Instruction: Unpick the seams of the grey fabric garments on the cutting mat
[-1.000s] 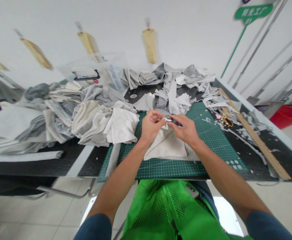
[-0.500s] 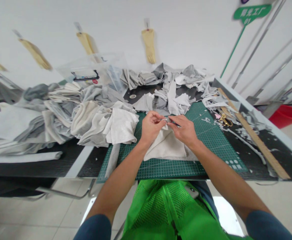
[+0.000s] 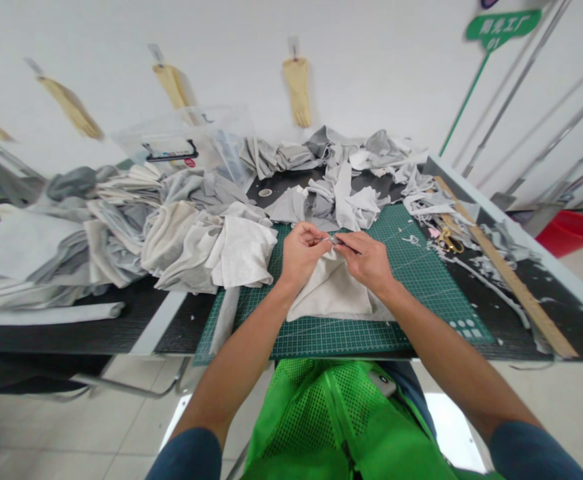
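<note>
My left hand (image 3: 302, 252) pinches a raised edge of a cream cloth piece (image 3: 335, 293). The cloth lies partly folded on the green cutting mat (image 3: 421, 273), a grey layer showing at its lower right. Closed beside it, my right hand (image 3: 367, 259) grips a small metal tool (image 3: 336, 240) with a dark end sticking out between the fingers; its exact kind is too small to make out. The tool's tip meets the cloth edge at the left fingertips. Fingers cover most of that edge.
Stacks of grey and cream cloth (image 3: 181, 240) stand left, with a clear plastic box (image 3: 171, 143) behind. Grey scraps (image 3: 346, 193) heap at the back. A wooden ruler (image 3: 516, 280), gold-handled scissors (image 3: 452, 244) and trimmings lie right. A rolled grey strip (image 3: 225, 320) rests on the mat's left.
Almost nothing differs. The tool and the right fingers have shifted very slightly at the cloth edge; the left hand and the cloth stay in place.
</note>
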Demonstrator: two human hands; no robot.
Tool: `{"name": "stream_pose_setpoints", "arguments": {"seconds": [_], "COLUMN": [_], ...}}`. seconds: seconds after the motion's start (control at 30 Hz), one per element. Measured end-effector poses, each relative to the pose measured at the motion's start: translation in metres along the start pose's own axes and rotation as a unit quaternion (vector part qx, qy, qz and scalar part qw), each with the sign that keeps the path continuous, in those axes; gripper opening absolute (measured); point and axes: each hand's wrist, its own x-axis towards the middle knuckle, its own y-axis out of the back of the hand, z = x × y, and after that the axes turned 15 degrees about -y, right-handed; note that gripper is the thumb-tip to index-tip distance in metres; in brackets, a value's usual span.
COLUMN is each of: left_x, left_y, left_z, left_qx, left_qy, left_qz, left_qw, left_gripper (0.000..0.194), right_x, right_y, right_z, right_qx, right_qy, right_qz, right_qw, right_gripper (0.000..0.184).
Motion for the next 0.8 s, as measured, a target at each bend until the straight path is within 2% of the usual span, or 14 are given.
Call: {"name": "stream_pose_setpoints", "arguments": {"seconds": [0.13,0.3,0.43,0.67,0.8], "left_x": [0.0001,-0.0002,0.0000,0.0017,0.0025], "left_y": [-0.0003,-0.0003,-0.0003,0.0003,0.0020], "left_z": [0.0002,0.0010,0.0008,0.0014,0.0013], "left_qx": [-0.014,-0.032,-0.019,0.017,0.025], "left_qy": [0.001,0.000,-0.005,-0.013,-0.006], "left_qz": [0.002,0.007,0.011,0.015,0.011], "left_qw": [1.000,0.999,1.000,1.000,1.000], "left_gripper": [0.042,0.042,0.040,0.030,0.022], "right_x": [0.0003,0.0039,0.0054,0.0043,0.0068], "right_y": [0.0003,0.0035,0.0042,0.0050,0.0077], "right_z": [-0.0036,-0.0045,-0.0011,-0.0021,-0.0038], "right_qx": [0.014,0.031,0.040,0.083,0.110], "right_qy": [-0.015,-0.077,-0.099,-0.127,-0.139], "right_qz": [-0.008,0.028,0.034,-0.013,-0.081], "right_qw": [1.000,0.996,0.994,0.988,0.981], "right_gripper": [0.022,0.023,0.027,0.031,0.036]}}
